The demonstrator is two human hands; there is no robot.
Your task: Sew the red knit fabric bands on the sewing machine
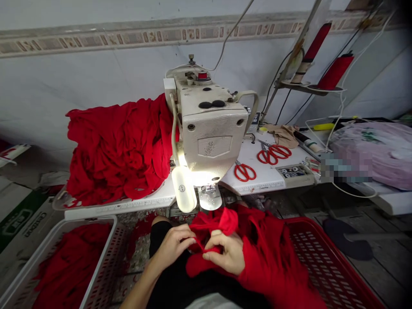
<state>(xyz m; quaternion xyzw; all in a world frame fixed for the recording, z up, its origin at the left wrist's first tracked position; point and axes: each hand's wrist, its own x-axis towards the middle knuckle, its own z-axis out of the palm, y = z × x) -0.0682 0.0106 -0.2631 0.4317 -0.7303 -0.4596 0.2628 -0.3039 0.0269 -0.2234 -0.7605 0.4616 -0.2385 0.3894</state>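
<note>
Low in front of the sewing machine point(212, 124), over my lap, my left hand point(175, 242) pinches the edge of a red cloth piece point(202, 223). My right hand point(227, 253) grips the same cloth a little to the right, thumb and fingers closed on it. Between the two hands a narrow strip of the cloth is stretched. More red fabric point(270, 249) drapes over my right forearm and hangs toward the red basket. Just beyond my hands are the machine's lit lamp point(184, 189) and its shiny needle plate point(210, 197).
A large heap of red fabric point(119, 150) covers the table's left side. Red-handled scissors point(244, 171) lie right of the machine. A white basket point(106, 257) with red cloth stands at left, a red basket point(325, 262) at right. Red thread cones point(336, 71) stand at upper right.
</note>
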